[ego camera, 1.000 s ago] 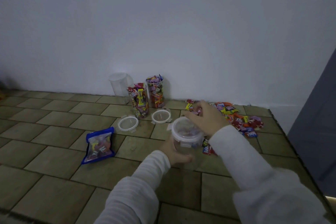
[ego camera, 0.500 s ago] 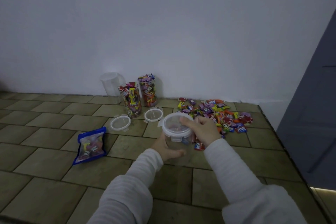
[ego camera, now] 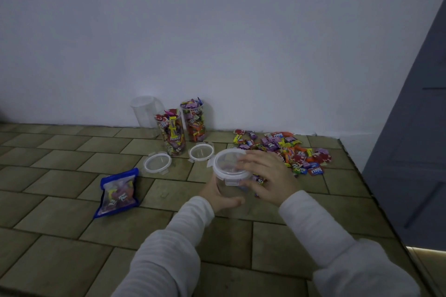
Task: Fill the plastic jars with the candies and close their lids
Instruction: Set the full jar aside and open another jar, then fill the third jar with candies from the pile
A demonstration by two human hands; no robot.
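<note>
Here the left hand wraps the clear round plastic jar while the right hand presses its white-rimmed lid. Uneven pressure beside that grip could leave a clip unlatched or tip the jar.

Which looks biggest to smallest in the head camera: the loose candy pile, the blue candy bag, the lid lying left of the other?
1. Loose candy pile
2. Blue candy bag, though nearer the camera
3. Left lid

Clear glossy plastic jar; matt tiled floor; ribbed cloth sleeve.
</note>
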